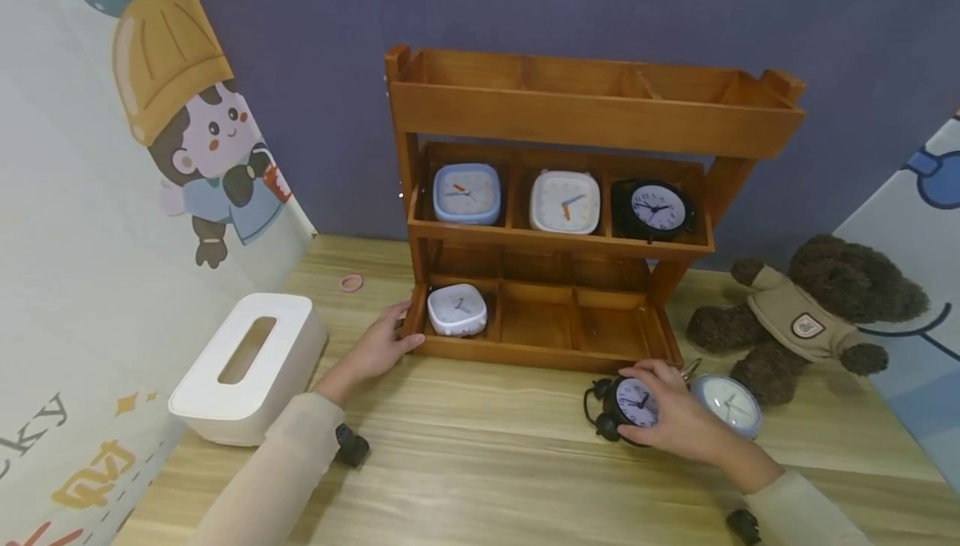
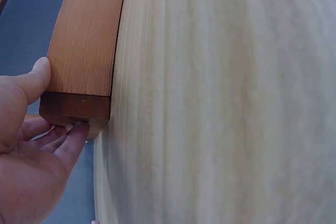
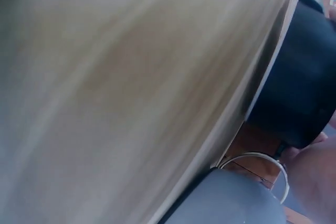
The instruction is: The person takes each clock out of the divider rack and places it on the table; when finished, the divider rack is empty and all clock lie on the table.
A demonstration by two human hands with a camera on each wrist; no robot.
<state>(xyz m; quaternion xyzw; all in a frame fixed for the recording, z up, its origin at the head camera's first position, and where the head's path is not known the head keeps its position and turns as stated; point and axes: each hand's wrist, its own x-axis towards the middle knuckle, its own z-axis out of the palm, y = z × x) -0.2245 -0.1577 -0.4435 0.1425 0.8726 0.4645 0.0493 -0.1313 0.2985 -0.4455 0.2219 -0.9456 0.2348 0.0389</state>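
My left hand (image 1: 378,348) grips the lower left corner of a wooden three-tier shelf (image 1: 525,356), its thumb and fingers on either side of the corner in the left wrist view. A black twin-bell alarm clock (image 1: 637,402) is held in my right hand (image 1: 681,419), in front of the shelf's lower right end. It lies tipped, its bells to the left and its face up. Just right of that hand lies a light-blue round alarm clock (image 1: 731,407), partly covered by the hand. The bottom tier's left compartment holds a white clock (image 1: 457,313).
The middle tier bears a blue square clock (image 1: 467,194), a white square clock (image 1: 565,202) and a black clock (image 1: 652,208). A brown teddy bear (image 1: 806,321) lies at right. At left stand a white tissue box (image 1: 247,379) and a pink ring (image 1: 351,283).
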